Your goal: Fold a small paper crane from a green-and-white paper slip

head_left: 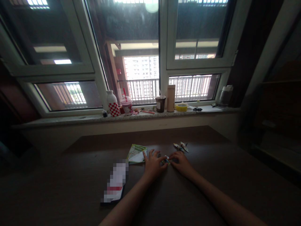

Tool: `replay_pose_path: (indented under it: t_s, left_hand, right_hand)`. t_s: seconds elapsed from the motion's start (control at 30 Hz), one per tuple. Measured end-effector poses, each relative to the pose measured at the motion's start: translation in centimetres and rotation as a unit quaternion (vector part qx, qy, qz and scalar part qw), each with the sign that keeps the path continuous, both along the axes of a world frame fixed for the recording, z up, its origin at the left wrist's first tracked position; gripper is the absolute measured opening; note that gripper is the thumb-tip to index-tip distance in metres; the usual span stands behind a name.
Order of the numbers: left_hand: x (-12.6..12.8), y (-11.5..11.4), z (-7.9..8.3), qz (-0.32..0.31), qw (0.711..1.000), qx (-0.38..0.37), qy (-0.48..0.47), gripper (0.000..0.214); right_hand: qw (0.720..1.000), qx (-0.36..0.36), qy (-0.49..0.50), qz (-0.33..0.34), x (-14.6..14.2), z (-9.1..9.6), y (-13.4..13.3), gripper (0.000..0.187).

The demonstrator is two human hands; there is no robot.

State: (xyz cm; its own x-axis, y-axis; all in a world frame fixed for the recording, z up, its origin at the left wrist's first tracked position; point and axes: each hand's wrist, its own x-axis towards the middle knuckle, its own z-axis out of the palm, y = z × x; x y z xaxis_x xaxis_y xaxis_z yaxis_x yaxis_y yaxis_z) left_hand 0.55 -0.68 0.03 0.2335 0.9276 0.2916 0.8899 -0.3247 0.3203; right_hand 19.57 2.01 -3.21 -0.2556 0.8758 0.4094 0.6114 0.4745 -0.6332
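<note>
A small piece of folded paper [166, 159], white with patches of colour, lies on the brown table between my hands. My left hand [153, 164] has its thumb and index finger closed on the paper's left side, the other fingers spread toward the stack. On the right side, the fingertips of my right hand [181, 162] pinch the same paper. My fingers hide much of its shape. Just beyond my right hand sit several small folded paper shapes [181, 147]. Left of my left hand is a stack of green-and-white paper sheets [136, 153].
A dark-edged phone-like object [119, 196], its face pixelated, lies on the table [77, 175] at left. Along the windowsill [145, 116] stand a checkered bottle [113, 104], a pink cup [127, 106], a dark drink cup [160, 103], a tan flask [171, 98], yellow tape [181, 108] and scissors [197, 109].
</note>
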Motion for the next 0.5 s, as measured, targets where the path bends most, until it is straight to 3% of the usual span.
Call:
replay_pose_path:
  t_s: [0.5]
  left_hand:
    - [0.10,-0.19,0.05,0.040,0.996,-0.009,0.073,0.045]
  right_hand:
    - [0.998,0.032,-0.052,-0.021,-0.07,-0.23,-0.17,0.018]
